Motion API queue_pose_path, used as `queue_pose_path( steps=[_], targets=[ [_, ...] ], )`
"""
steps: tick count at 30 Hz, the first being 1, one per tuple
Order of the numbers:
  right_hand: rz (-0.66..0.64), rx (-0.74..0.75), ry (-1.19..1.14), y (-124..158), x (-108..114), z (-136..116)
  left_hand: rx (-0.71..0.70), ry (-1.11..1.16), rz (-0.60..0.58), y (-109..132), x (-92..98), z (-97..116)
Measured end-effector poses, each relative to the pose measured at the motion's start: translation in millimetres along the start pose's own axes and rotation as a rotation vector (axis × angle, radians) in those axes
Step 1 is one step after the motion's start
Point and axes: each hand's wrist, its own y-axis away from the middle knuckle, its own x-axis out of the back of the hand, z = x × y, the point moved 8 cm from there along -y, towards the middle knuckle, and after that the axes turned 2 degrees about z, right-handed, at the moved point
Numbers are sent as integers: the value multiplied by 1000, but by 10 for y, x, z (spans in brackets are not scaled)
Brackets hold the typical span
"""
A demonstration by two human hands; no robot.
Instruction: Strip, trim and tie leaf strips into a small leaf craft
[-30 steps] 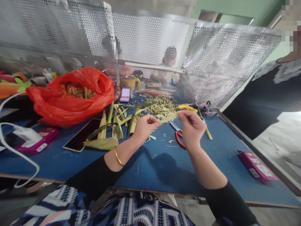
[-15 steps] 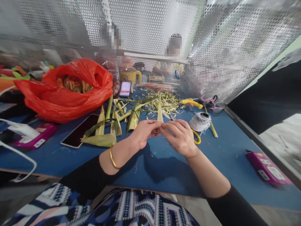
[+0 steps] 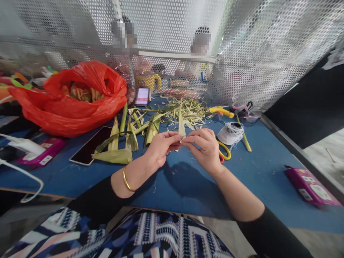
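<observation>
On my remote table (image 3: 258,182), the bag (image 3: 72,114) lies left of the husk strip (image 3: 182,128), the spool (image 3: 230,134) right, shavings (image 3: 195,111) behind.

One held leaf strip (image 3: 181,125), two purple packs (image 3: 40,160) (image 3: 311,186), one red bag (image 3: 77,116), one thread spool (image 3: 230,134)

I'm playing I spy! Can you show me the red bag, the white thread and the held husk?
Red bag (image 3: 75,120): head view, front wall.
White thread (image 3: 230,135): head view, side of the bundle.
Held husk (image 3: 181,126): head view, middle of the pale strip.
</observation>
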Motion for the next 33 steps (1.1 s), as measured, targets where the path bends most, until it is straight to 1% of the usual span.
queue_pose_path(
  steps=[4,7,12,15,19,22,26,28,30,33],
  targets=[
    [-1,-61,-7,-4,5,38,-6,8,-15,23,-23,16],
    [-1,-124,-48,-2,3,86,-39,7,4,34,-20,37],
    [-6,-381,-291,25,-48,266,-130,-45,15,53,-22,65],
    [-44,-531,-385,60,-108,343,-145,-76,16,56,-20,68],
    [-56,-648,-448,104,-150,385,-142,-123,13,49,-24,71],
    [-50,-685,-448,123,-153,391,-189,-166,10,46,-30,90],
    [-48,-675,-398,108,-125,371,-292,-228,-24,55,-57,131],
    [-64,-659,-391,97,-124,359,-246,-215,-64,39,-72,90],
    [-83,-641,-400,90,-130,353,-152,-169,-94,16,-75,28],
    [-105,-602,-456,80,-143,347,-78,-109,-80,-14,-45,1]
  ],
)
